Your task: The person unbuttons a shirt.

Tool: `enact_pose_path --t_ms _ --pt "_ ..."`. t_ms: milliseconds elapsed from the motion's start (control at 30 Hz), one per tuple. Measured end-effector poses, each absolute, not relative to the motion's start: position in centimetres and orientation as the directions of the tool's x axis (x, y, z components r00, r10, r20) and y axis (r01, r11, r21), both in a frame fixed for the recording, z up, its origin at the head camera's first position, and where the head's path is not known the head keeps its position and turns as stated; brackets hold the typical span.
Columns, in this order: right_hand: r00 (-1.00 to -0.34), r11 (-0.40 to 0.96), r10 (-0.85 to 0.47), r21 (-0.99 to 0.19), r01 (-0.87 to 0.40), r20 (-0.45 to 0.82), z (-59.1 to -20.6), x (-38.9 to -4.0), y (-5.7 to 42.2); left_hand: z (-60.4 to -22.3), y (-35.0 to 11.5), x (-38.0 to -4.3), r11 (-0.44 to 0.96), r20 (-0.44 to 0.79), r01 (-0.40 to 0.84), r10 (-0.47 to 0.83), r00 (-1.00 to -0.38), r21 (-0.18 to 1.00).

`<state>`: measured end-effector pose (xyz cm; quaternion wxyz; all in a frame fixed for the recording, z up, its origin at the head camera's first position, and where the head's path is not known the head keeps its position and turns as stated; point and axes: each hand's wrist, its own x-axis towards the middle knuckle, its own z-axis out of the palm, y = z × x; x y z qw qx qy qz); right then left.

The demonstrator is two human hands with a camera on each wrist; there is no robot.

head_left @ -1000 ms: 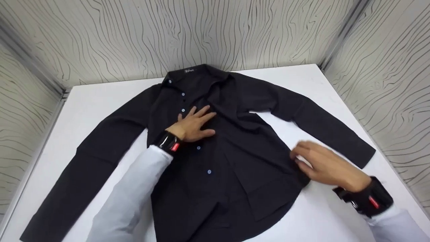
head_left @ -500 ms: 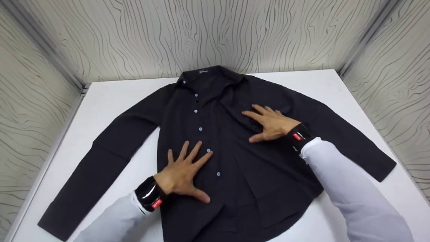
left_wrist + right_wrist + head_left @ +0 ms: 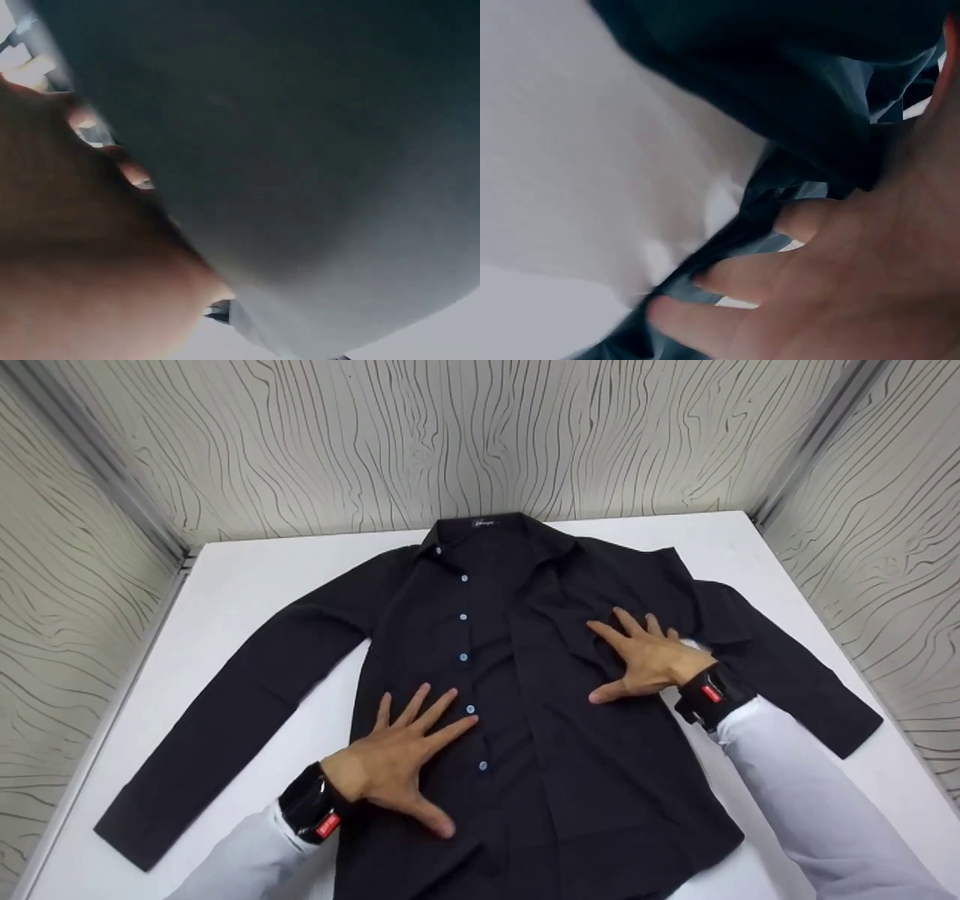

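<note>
A black long-sleeved shirt (image 3: 420,637) with pale blue buttons lies front up, its collar at the far side. My left hand (image 3: 394,761) rests with spread fingers on the shirt's lower left front, beside the button row. On the right chest area lies my right hand (image 3: 649,660), fingers also spread, near the armpit. Dark cloth fills most of the left wrist view, with part of the left hand (image 3: 90,270) at its edge. In the right wrist view, the fingers of the right hand (image 3: 840,277) touch the dark cloth beside a white surface.
The shirt lies on a white table (image 3: 247,577). Panels with a wood-grain line pattern (image 3: 360,442) stand behind and at both sides. The left sleeve (image 3: 217,735) stretches toward the near left, and the right sleeve (image 3: 810,667) runs toward the table's right edge.
The right hand has gone from the shirt's right side edge to its chest. The left hand has come down from the chest. The right front has shifted right, and the right sleeve is bunched near the shoulder.
</note>
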<state>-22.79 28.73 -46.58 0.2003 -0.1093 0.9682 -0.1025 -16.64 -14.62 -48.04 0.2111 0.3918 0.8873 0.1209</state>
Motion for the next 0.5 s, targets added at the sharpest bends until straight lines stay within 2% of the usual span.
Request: enact_pose_path --t_ms 100,200,267,367,433,500 --pt "-0.930 0.931 -0.308 -0.265 -0.251 -0.201 -46.9 -21.7 28.5 -48.0 -14.3 -15.0 0.612 -0.207 0.689 0.786 -0.582 0.387" --pt "-0.925 0.901 -0.376 -0.259 -0.349 -0.062 -47.2 -20.2 27.8 -47.9 -13.6 -13.2 0.528 -0.111 0.790 0.846 -0.522 0.313" --pt "-0.904 0.878 -0.427 -0.245 -0.412 -0.009 -47.4 -19.2 27.1 -47.8 -13.0 -12.1 0.436 -0.023 0.859 0.894 -0.447 0.268" --pt "-0.871 0.844 -0.492 -0.239 -0.481 0.015 -47.6 -17.7 26.1 -47.3 -12.2 -10.8 0.272 0.080 0.944 0.954 -0.290 0.188" --pt "-0.852 0.826 -0.524 -0.236 -0.512 0.015 -47.8 -16.9 25.7 -47.1 -11.8 -10.2 0.179 0.093 0.971 0.976 -0.195 0.156" --pt "-0.838 0.811 -0.546 -0.247 -0.530 0.005 -48.1 -16.4 25.4 -47.0 -11.4 -9.8 0.137 0.052 0.981 0.988 -0.145 0.137"
